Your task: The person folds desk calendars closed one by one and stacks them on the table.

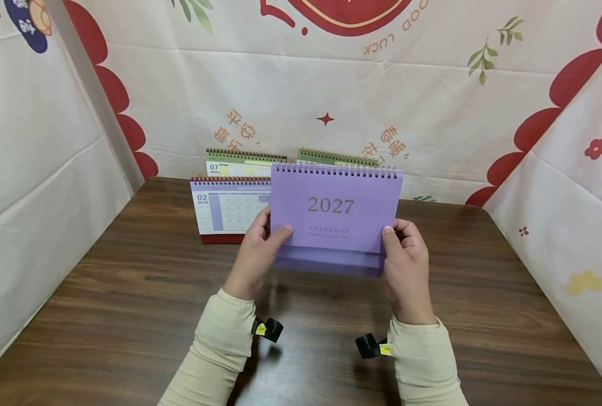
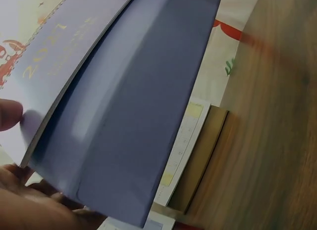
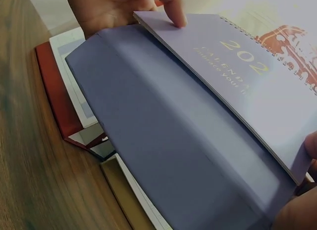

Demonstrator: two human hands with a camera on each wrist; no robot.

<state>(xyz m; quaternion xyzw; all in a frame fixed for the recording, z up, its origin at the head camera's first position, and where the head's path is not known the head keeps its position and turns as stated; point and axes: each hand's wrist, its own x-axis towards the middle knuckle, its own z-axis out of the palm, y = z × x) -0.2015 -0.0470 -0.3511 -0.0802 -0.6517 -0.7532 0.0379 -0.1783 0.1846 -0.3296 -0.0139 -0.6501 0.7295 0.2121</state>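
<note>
Both hands hold up a purple spiral-bound desk calendar [image 1: 333, 225], its cover marked 2027, above the table. At its left edge the left hand [image 1: 254, 254] pinches it, thumb on the front and fingers behind. The right hand [image 1: 407, 262] grips the opposite edge the same way. In the left wrist view the folded base of the purple calendar [image 2: 143, 96] fills the middle, with the left hand [image 2: 39, 205] at lower left. The right wrist view has the cover standing slightly apart from the base of the purple calendar [image 3: 158, 121].
Behind the held calendar stands a red-based desk calendar [image 1: 230, 211] on page 02. Farther back are a green-topped calendar [image 1: 245, 163] on page 07 and another green-topped calendar [image 1: 339, 157], partly hidden. They stand on a dark wooden table [image 1: 128, 316], with a printed cloth [image 1: 179, 90] around it.
</note>
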